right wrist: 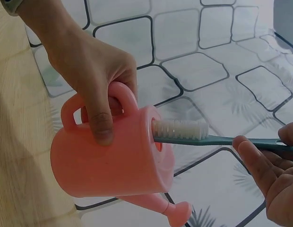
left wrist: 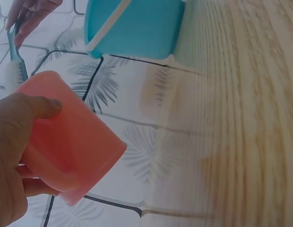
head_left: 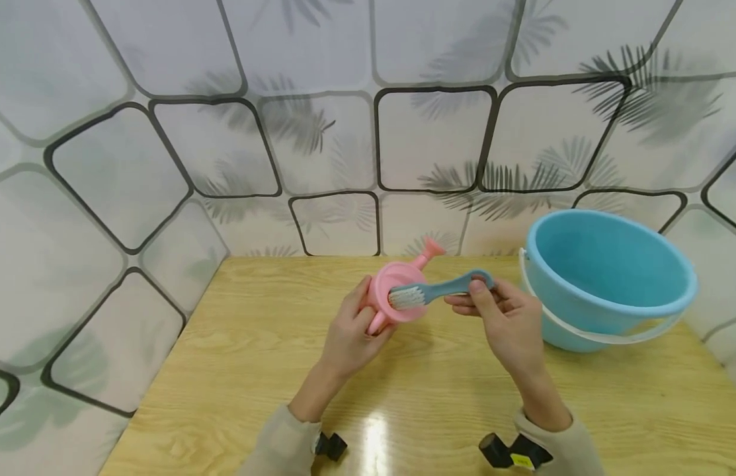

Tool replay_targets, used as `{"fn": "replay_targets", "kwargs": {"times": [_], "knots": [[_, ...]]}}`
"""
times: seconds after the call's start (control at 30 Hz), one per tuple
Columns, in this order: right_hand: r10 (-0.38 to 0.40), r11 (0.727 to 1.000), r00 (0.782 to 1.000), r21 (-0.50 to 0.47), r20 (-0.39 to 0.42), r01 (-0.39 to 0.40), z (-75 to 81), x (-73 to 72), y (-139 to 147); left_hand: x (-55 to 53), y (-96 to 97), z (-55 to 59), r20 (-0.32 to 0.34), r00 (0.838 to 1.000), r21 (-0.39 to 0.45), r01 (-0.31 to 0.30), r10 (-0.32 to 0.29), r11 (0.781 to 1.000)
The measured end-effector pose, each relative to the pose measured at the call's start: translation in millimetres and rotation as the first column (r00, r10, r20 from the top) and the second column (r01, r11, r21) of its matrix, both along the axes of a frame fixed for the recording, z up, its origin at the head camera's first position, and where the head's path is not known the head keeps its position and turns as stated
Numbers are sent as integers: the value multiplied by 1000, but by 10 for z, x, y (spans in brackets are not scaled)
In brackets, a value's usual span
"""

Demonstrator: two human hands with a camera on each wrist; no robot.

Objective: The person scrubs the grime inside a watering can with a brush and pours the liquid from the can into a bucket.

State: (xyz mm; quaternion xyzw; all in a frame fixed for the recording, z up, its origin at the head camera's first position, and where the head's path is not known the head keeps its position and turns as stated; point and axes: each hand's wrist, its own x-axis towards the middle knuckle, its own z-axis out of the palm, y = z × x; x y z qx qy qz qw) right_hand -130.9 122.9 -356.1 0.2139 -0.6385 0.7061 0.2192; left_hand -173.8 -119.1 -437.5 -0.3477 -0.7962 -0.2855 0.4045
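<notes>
My left hand (head_left: 354, 334) grips a small pink watering can (right wrist: 106, 156) by its handle, thumb lying along its side. The can is tilted, its opening facing my right hand and its spout (head_left: 428, 252) pointing away from me. In my right hand (head_left: 510, 324) a blue-grey brush (head_left: 453, 285) with white bristles is pinched by the end of its handle. The brush head (right wrist: 179, 130) is at the can's opening, its tip just inside the rim in the right wrist view. In the left wrist view the can's wall (left wrist: 73, 137) hides part of the opening.
A light blue bucket (head_left: 612, 258) with a white handle (head_left: 606, 338) stands on the right side of the wood-grain table (head_left: 225, 396). Behind the table rises a wall (head_left: 320, 145) with a line-and-leaf pattern. Each wrist wears a small black camera.
</notes>
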Motion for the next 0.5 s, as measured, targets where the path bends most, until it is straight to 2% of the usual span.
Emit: {"fn": "replay_targets", "kwargs": {"times": [0.13,0.3,0.4,0.5], "knots": [[-48,998,999,36,-13,48,1,-12,-3,-1,49,24,26,1000,-5,2,-2,1000],[-134,989,989,69,57,130,7,-9,10,5,95,34,46,999,-5,1,-1,1000],[-147,985,985,104,92,138,18,-1,44,2,129,38,35,999,-5,12,-11,1000],[-111,987,987,132,117,95,36,12,88,-7,161,49,26,999,-1,29,-29,1000]]}}
